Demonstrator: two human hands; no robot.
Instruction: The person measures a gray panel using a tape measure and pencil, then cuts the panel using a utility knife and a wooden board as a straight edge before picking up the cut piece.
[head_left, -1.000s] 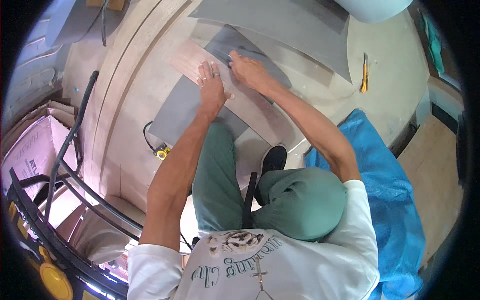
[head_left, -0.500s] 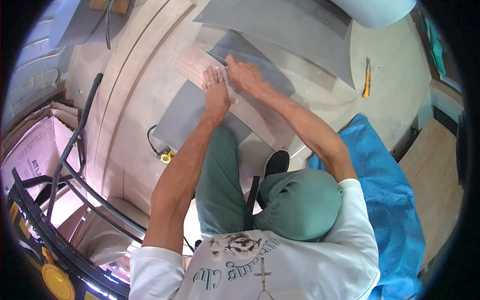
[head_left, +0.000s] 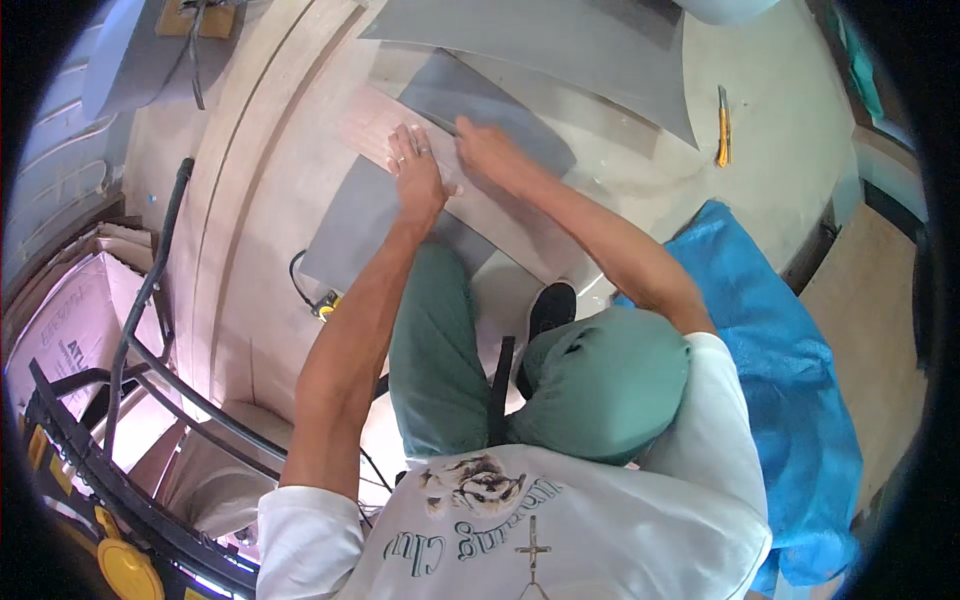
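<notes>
A pale wooden board (head_left: 372, 122) lies slantwise across a grey sheet (head_left: 345, 222), which shows on both sides of it. My left hand (head_left: 418, 175) presses down on the board with its fingers stretched out, a ring on one of them. Against the board's right edge, over the sheet's far part (head_left: 490, 100), my right hand (head_left: 490, 155) is closed. Whatever its fingers grip is hidden from this view.
A larger grey sheet (head_left: 540, 40) lies beyond. To the right are a yellow utility knife (head_left: 724, 125) and a blue tarp (head_left: 760, 340). A tape measure (head_left: 325, 305) rests beside my left forearm. Black metal tubing (head_left: 150, 270) and cardboard boxes (head_left: 70, 310) stand at the left.
My right hand has slid a little toward me along the board's edge. The left hand stays pressed on the board. The whole view has shifted slightly.
</notes>
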